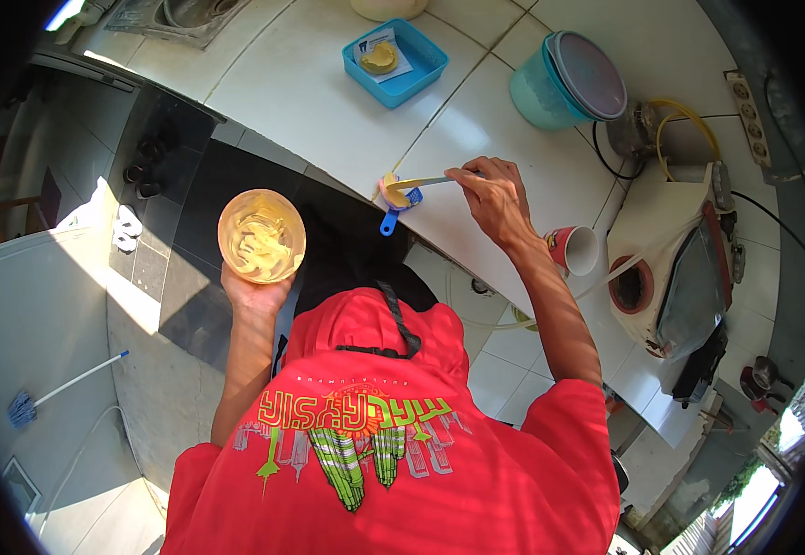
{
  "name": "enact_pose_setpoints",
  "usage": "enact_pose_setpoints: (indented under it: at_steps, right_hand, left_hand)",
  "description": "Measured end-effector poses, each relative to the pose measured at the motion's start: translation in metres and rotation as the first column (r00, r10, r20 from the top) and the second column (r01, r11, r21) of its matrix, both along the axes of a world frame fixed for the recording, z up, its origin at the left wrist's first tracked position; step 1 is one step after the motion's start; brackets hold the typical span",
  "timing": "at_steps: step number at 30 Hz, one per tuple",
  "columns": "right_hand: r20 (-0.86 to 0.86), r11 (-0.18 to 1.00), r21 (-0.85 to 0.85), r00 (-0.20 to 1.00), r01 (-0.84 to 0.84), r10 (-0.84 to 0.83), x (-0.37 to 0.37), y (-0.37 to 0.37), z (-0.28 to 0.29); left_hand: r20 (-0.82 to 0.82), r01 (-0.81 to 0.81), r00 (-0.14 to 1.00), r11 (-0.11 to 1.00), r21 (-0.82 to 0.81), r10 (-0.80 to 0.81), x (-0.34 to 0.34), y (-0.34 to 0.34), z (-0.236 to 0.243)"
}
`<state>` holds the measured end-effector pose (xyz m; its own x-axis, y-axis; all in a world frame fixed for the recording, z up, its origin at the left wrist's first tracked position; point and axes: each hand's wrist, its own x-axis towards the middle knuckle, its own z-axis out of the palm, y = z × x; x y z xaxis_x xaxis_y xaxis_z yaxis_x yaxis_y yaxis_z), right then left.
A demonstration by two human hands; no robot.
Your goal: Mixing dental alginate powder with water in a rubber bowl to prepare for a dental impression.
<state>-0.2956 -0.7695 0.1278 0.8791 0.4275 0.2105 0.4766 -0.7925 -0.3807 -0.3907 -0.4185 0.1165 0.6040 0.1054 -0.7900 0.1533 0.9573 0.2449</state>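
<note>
My left hand (260,294) is closed round the lower side of a round bowl (227,248), held up left of my body. Soft yellow paste (264,239) is smeared inside it. Over the counter's front edge, my right hand (493,205) pinches the handle of a thin, light-coloured spatula or spoon (430,181). The tip of this tool touches a yellow lump (395,194) in a small blue tool with a handle (389,222), perhaps a mould or scoop. That blue tool rests at the counter edge, its handle jutting out over it.
On the white tiled counter (301,83) stands a blue tray (425,85) with paper and a yellow piece (379,58). Further right are a turquoise lidded tub (546,92), a red cup (564,252) and a cream-coloured appliance (666,250). A power strip (746,116) is on the wall.
</note>
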Motion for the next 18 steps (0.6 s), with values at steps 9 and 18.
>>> enact_pose_setpoints:
  at_steps: [9, 18]
  right_hand:
    - [0.018, 1.000, -0.007, 1.000, 0.006, -0.006, 0.007, 0.003, -0.003]
    - [-0.249, 0.918, 0.311, 0.953, 0.248, -0.173, -0.001, 0.027, 0.056]
  left_hand:
    - [0.008, -0.012, 1.000, 1.000, -0.005, 0.012, -0.001, -0.001, 0.000]
    - [0.236, 0.000, 0.971, 0.994, -0.112, 0.027, -0.004, 0.000, 0.001]
